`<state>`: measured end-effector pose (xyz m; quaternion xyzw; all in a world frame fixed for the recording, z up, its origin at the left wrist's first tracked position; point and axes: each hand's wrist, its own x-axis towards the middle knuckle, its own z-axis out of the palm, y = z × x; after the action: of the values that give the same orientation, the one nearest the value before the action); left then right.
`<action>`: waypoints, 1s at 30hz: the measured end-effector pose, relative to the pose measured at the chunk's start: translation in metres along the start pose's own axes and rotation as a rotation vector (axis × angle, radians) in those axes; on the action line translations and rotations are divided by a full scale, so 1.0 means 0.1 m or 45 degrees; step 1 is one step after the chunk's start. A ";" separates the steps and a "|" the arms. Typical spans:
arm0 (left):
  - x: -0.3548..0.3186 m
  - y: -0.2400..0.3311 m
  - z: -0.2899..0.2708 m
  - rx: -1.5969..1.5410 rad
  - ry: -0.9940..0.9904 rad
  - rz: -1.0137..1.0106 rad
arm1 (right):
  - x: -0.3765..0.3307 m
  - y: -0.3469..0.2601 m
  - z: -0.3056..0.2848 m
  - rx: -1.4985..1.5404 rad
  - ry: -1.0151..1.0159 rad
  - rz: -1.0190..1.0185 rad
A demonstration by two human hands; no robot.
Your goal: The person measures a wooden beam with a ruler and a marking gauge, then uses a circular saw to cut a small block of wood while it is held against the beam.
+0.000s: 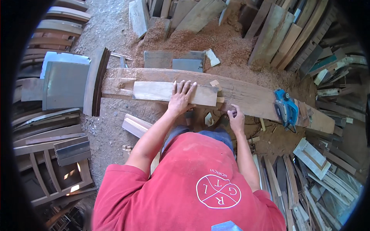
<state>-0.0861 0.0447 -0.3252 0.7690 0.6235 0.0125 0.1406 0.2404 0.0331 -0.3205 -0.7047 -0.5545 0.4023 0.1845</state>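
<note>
A pale, planed board lies lengthwise on a long, heavy wooden beam. My left hand rests flat on this board, its fingers spread and pointing away from me. Beyond the board's right end, at the near edge of the beam, is my right hand. Its fingers are curled in, with something small and dark among them that I cannot make out. A small wood block sits against the board's right end. Farther right on the beam rests a blue electric hand planer.
Wood shavings cover the ground beyond the beam. Upright planks lean at the far right, and more offcuts lie at the near right. Stacked curved wood pieces and a wooden frame fill the left side.
</note>
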 end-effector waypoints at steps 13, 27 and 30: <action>0.00 -0.01 -0.14 -0.119 -0.053 0.057 | 1.39 -0.92 0.19 -1.032 -0.520 -0.886; 0.03 -0.01 0.03 -0.086 -0.094 -0.004 | 1.71 -0.77 -0.22 -0.309 -0.494 -0.192; 0.05 0.00 -0.09 -0.134 -0.113 0.009 | 1.74 -1.28 0.02 0.071 -0.565 -0.424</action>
<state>-0.0863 0.0514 -0.3177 0.7627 0.6123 0.0115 0.2082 0.1687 0.2353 -0.2948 -0.4931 -0.6784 0.5259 0.1415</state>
